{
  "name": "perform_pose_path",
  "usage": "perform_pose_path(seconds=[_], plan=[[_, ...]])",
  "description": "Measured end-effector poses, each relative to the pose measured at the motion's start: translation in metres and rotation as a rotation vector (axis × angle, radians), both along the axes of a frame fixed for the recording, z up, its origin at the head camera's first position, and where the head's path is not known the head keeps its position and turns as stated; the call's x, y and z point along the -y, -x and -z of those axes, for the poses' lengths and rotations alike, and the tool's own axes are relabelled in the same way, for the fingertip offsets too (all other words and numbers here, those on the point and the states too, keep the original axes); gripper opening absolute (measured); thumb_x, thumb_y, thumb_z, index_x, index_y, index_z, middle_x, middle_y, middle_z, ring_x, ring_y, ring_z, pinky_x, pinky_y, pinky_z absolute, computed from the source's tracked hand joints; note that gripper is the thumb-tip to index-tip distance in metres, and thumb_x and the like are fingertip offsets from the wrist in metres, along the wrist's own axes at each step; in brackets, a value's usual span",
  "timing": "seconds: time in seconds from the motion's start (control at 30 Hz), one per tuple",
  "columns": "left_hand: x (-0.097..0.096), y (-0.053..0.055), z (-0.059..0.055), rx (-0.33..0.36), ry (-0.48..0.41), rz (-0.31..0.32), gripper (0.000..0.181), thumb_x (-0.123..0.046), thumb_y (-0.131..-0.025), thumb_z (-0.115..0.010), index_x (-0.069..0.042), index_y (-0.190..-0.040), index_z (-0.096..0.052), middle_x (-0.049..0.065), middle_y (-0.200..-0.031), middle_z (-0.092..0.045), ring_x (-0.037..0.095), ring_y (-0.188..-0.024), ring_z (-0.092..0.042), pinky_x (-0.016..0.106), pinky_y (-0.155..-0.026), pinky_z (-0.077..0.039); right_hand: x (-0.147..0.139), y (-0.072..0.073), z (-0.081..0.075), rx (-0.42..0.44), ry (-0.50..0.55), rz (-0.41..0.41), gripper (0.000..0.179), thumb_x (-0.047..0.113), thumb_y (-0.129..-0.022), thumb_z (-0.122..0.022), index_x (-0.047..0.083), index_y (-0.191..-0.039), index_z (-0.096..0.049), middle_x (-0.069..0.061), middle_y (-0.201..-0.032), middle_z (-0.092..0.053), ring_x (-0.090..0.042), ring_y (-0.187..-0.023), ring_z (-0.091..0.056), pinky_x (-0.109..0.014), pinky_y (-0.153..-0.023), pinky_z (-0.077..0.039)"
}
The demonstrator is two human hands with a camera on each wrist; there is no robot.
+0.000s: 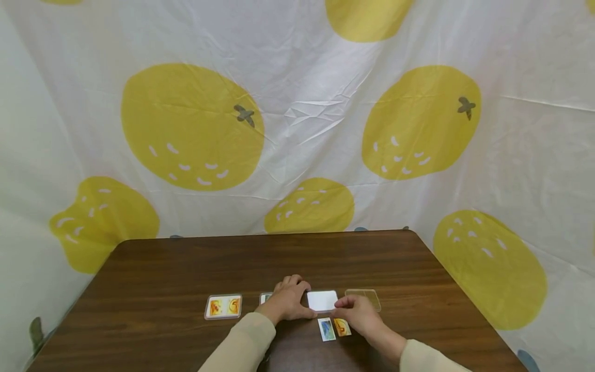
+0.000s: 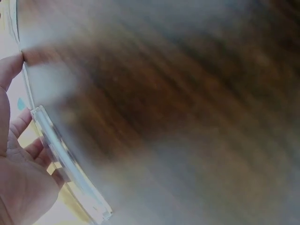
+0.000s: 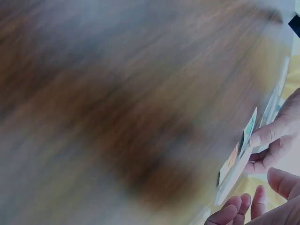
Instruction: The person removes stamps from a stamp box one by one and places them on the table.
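A white rectangle with a clear rim, like a shallow card tray (image 1: 322, 300), lies flat on the table between both hands. My left hand (image 1: 289, 300) holds it at the left edge, thumb at the near corner and index finger toward the far one. At the opposite edge, the thumb and index finger of my right hand (image 1: 360, 312) pinch the rim. Just in front lie two small picture cards, a blue-green one (image 1: 327, 329) and an orange one (image 1: 342, 327), the latter partly under my right hand. Both cards also show edge-on in the right wrist view, beside my left thumb.
At left sits a clear-rimmed tray (image 1: 223, 307) with two orange picture cards. Another similar tray (image 1: 265, 297) is mostly covered by my left hand. A see-through tray (image 1: 370, 296) stands behind my right hand. Beyond the brown table (image 1: 186, 268) hangs a fruit-print cloth (image 1: 297, 155).
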State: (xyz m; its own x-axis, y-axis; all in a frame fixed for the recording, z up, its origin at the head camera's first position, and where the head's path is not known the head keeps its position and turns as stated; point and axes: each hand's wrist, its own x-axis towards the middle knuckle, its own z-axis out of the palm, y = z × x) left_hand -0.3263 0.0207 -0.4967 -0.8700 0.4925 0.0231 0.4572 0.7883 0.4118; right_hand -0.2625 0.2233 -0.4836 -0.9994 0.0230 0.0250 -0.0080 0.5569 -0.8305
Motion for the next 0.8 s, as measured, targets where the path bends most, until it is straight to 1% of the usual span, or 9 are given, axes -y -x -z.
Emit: perform_pose_path(seconds=[0.1,0.2,0.33,0.4,0.5,0.57,0.7,0.8], plan=[[-0.001,-0.001,-0.004,0.0,0.013,0.0,0.06,-0.05,-0.078,-0.08,-0.014,-0.123,-0.061,0.009,-0.131,-0.048,0.029,-0.124,-0.043,0.049,-0.106,-0.033,-0.002,0.0,-0.004,-0.04,-0.042,-0.007,0.013,0.006,-0.078,-0.079,0.0,-0.087,-0.072,-0.001,-0.079,-0.067,-0.013,-0.073,-0.057,-0.03,-0.067,-0.046],[-0.001,-0.001,-0.008,0.001,0.048,-0.001,0.062,-0.052,-0.079,-0.078,-0.016,-0.125,-0.06,0.007,-0.13,-0.049,0.028,-0.123,-0.044,0.047,-0.106,-0.033,-0.006,-0.001,-0.01,-0.065,-0.059,-0.011,0.013,0.006,-0.078,-0.079,0.0,-0.088,-0.073,0.0,-0.079,-0.066,-0.014,-0.073,-0.056,-0.03,-0.065,-0.047],[-0.001,-0.001,-0.015,-0.023,0.083,0.005,0.062,-0.053,-0.078,-0.078,-0.016,-0.125,-0.061,0.007,-0.126,-0.052,0.027,-0.121,-0.046,0.047,-0.104,-0.035,-0.015,-0.002,-0.018,-0.062,-0.088,0.001,0.018,0.011,-0.079,-0.081,0.003,-0.094,-0.074,0.001,-0.085,-0.068,-0.014,-0.076,-0.057,-0.031,-0.066,-0.048],[-0.001,0.001,-0.018,-0.037,0.084,0.009,0.061,-0.052,-0.078,-0.078,-0.015,-0.123,-0.062,0.007,-0.123,-0.054,0.027,-0.118,-0.046,0.047,-0.103,-0.036,-0.021,-0.001,-0.021,-0.062,-0.116,0.011,0.022,0.015,-0.08,-0.081,0.003,-0.098,-0.074,0.001,-0.087,-0.068,-0.014,-0.077,-0.058,-0.031,-0.066,-0.048],[-0.003,0.003,-0.021,-0.052,0.087,0.017,0.061,-0.052,-0.078,-0.078,-0.015,-0.123,-0.062,0.005,-0.122,-0.054,0.026,-0.117,-0.047,0.046,-0.102,-0.037,-0.032,0.002,-0.021,-0.063,-0.147,0.029,0.026,0.018,-0.08,-0.081,0.003,-0.101,-0.073,0.0,-0.087,-0.068,-0.014,-0.077,-0.059,-0.032,-0.066,-0.049],[-0.005,0.004,-0.022,-0.064,0.091,0.022,0.063,-0.054,-0.078,-0.077,-0.015,-0.126,-0.061,0.004,-0.123,-0.054,0.025,-0.118,-0.047,0.046,-0.101,-0.037,-0.04,0.006,-0.02,-0.075,-0.177,0.039,0.028,0.019,-0.08,-0.082,0.003,-0.101,-0.073,-0.001,-0.088,-0.067,-0.016,-0.079,-0.059,-0.034,-0.067,-0.049],[-0.011,0.005,-0.026,-0.085,0.093,0.034,0.069,-0.056,-0.079,-0.077,-0.016,-0.132,-0.059,0.004,-0.128,-0.054,0.025,-0.122,-0.047,0.045,-0.102,-0.037,-0.058,0.013,-0.017,-0.075,-0.243,0.052,0.034,0.024,-0.081,-0.081,0.004,-0.107,-0.072,-0.005,-0.097,-0.066,-0.02,-0.088,-0.06,-0.04,-0.076,-0.05],[-0.017,0.005,-0.029,-0.098,0.091,0.044,0.07,-0.056,-0.079,-0.076,-0.016,-0.134,-0.058,0.004,-0.129,-0.054,0.025,-0.123,-0.047,0.044,-0.102,-0.037,-0.072,0.019,-0.016,-0.088,-0.306,0.03,0.039,0.027,-0.083,-0.08,0.002,-0.112,-0.071,-0.009,-0.105,-0.064,-0.025,-0.095,-0.06,-0.046,-0.08,-0.05]])
